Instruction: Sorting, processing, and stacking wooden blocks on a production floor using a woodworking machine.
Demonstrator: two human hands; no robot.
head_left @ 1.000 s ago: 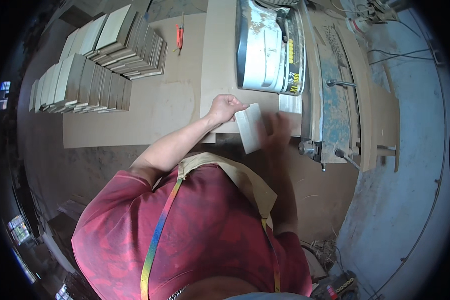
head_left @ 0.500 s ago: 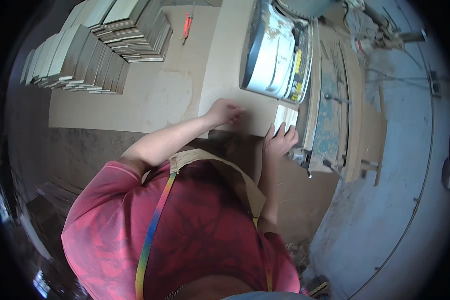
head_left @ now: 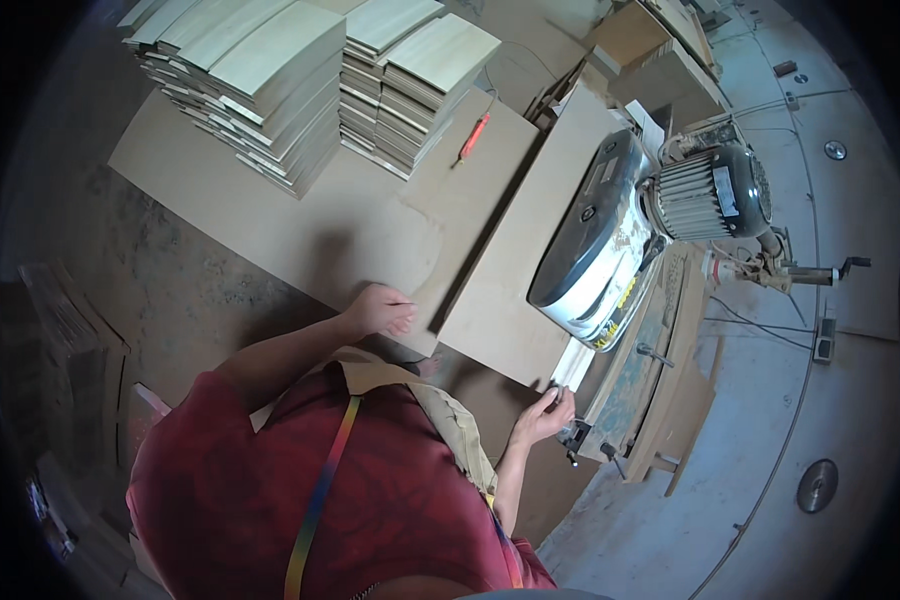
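Note:
A short, pale wooden board (head_left: 572, 363) lies along the machine's near right side, its far end up against the white lower casing of the machine (head_left: 595, 260). My right hand (head_left: 543, 416) grips the near end of this board between thumb and fingers. Away to the left, my left hand (head_left: 382, 310) hangs over the near edge of the brown work surface (head_left: 370, 235). Its fingers are curled in loosely and I see nothing in them.
Tall stacks of thin wooden boards (head_left: 275, 50) stand at the far left. A red-handled tool (head_left: 475, 137) lies beside them. A grey motor (head_left: 705, 195) sits on the machine's right. Metal handles (head_left: 655, 355) stick out from the blue-grey wooden fence (head_left: 625, 395).
My view has turned, bringing the motor and more of the stacks into sight. My left hand is farther from the machine. My right hand has gone from fingers laid on the board to gripping its near end.

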